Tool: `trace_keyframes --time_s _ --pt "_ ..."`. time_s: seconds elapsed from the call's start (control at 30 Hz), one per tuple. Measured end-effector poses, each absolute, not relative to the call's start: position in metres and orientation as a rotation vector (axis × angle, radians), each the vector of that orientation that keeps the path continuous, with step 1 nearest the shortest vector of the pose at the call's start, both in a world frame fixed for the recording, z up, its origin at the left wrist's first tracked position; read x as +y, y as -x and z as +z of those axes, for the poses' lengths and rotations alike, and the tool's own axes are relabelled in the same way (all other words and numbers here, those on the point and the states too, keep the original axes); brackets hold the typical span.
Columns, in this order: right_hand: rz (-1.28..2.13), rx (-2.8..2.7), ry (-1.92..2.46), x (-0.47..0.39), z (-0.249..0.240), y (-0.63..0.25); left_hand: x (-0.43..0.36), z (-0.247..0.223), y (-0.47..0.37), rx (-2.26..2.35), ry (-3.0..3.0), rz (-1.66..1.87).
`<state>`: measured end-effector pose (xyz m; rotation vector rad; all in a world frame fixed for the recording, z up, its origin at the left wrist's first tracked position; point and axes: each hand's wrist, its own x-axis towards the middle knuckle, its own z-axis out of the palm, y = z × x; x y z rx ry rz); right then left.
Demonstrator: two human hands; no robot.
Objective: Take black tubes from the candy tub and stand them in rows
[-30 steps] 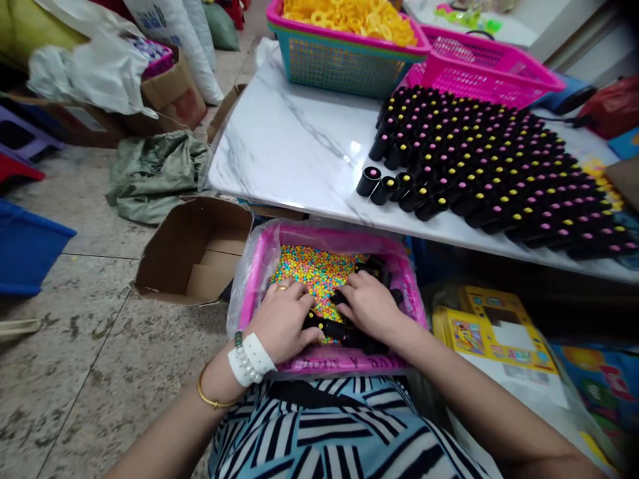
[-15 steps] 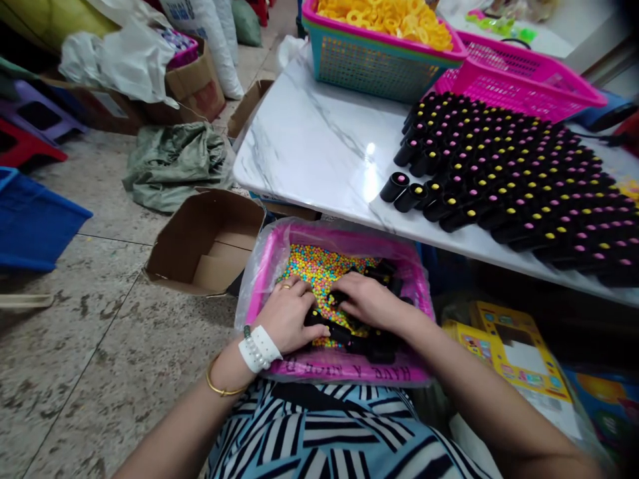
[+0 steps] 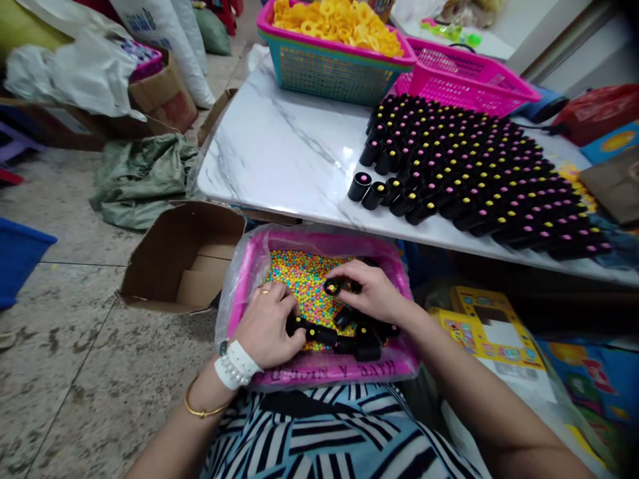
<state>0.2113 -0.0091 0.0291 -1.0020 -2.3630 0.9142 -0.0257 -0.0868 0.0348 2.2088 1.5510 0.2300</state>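
Note:
A pink basket (image 3: 405,276) lined with clear plastic stands against my body, holding small multicoloured beads (image 3: 304,276). My right hand (image 3: 372,291) pinches a short black cylinder (image 3: 331,287) above the beads; a yellow bead shows in its end. On the basket's left side my left hand (image 3: 267,329) curls its fingers and thumb round another black cylinder (image 3: 296,324), partly hidden by the hand. More black cylinders (image 3: 367,347) lie in the basket's near right part, several with a yellow bead in the end.
Many black cylinders (image 3: 449,166) with pink or yellow centres stand upright in rows on the white marbled table (image 3: 269,153). Behind them are a teal basket (image 3: 324,73) of yellow rings and a pink basket (image 3: 469,80). An open cardboard box (image 3: 170,259) sits on the floor at left.
My right hand has lifted a black cylinder and turned its beaded end into view. My left hand stays low by the basket's left side. The whole view has shifted.

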Motion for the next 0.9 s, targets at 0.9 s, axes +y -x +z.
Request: trace_keyframes --time_s 0.9 --pt "1.088 -2.146 1.187 -0.025 0.034 -0.218 -0.089 0.024 0.034 1.369 -2.135 0.729"
